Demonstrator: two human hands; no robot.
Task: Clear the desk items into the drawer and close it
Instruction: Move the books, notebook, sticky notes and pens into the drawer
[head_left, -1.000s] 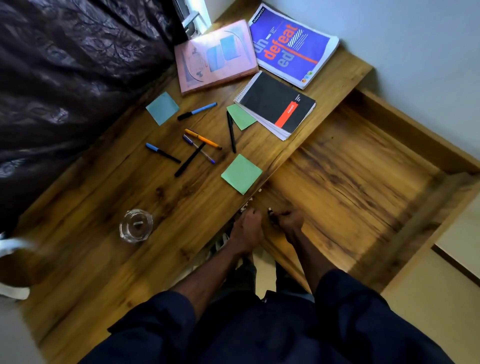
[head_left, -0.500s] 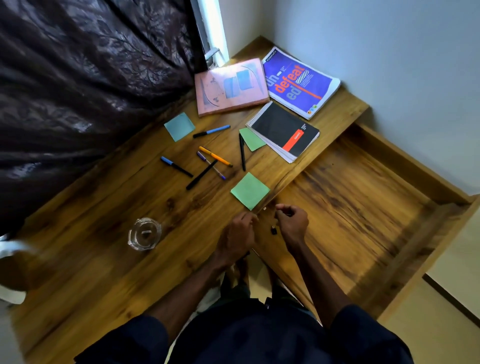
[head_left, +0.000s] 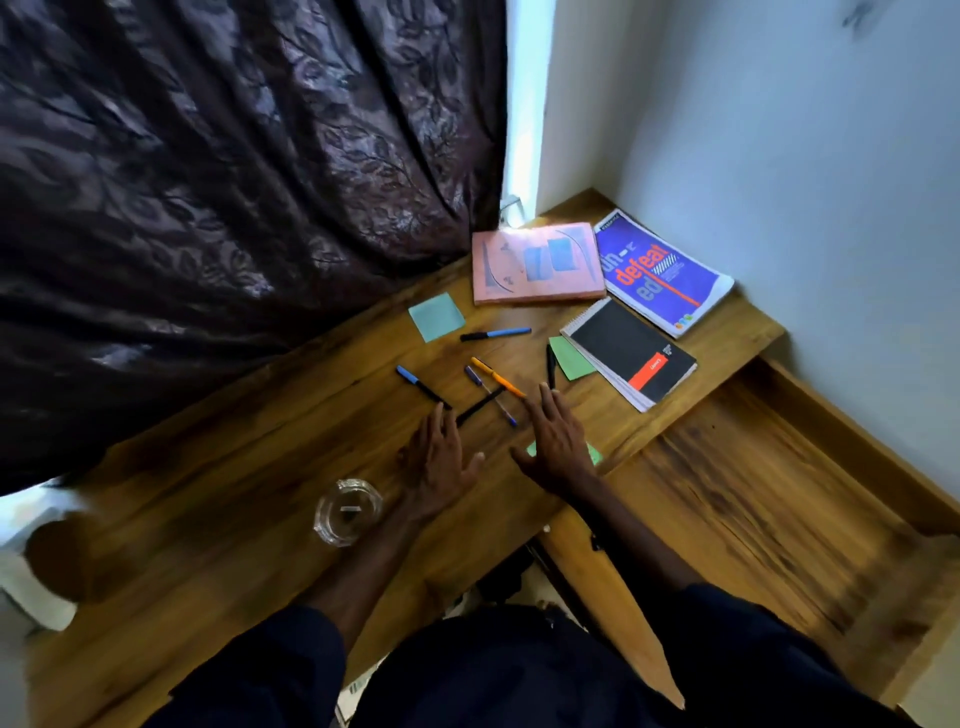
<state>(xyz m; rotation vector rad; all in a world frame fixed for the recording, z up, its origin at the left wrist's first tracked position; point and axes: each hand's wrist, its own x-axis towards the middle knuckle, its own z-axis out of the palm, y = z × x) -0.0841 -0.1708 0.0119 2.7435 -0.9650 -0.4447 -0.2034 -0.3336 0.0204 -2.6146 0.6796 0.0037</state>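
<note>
Drawer (head_left: 753, 519) open and bare; pens (head_left: 493, 387), notes, books uncollected on counter (head_left: 234, 519). Left hand (head_left: 436, 457) and right hand (head_left: 556, 441) spread flat, holding nothing.

Dark patterned curtain (head_left: 234, 208): fills the upper left of the frame, hanging in folds, leaf motif, lower edge at the wooden surface. Bright window strip (head_left: 522, 104): narrow, vertical, upper centre, just right of the curtain. Pale wall (head_left: 805, 130): upper right, plain, with a small dark smudge near the top. White object (head_left: 31, 597): lower left edge, blurred, kind unclear.
</note>
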